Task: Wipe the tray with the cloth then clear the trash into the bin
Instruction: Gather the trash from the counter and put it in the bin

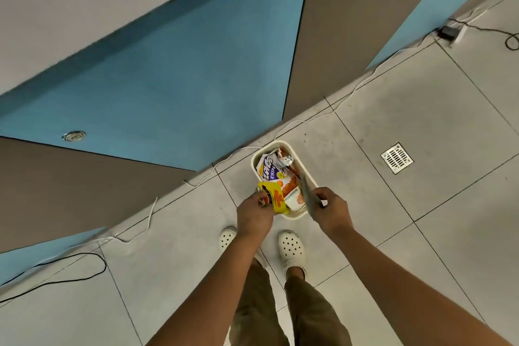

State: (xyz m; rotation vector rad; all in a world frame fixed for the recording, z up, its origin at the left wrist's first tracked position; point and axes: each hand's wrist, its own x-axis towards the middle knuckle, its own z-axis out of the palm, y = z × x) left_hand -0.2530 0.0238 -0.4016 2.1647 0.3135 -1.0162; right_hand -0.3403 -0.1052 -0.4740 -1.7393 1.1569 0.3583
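Left hand (254, 215) holds yellow wrapper (273, 196), partly hiding bin (280, 146).

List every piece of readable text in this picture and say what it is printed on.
"CHIPS": on the purple and white chip bag in the bin; the larger word above it is only partly legible.
Red print on the yellow wrapper held by the left hand: too blurred to read.

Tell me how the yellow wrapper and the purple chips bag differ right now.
The yellow wrapper is gripped in the left hand above the bin's near rim; the purple chips bag lies loose inside the bin, untouched. The wrapper looks smaller and crumpled; the bag shows its "chips" lettering flat. Both are empty snack packaging.
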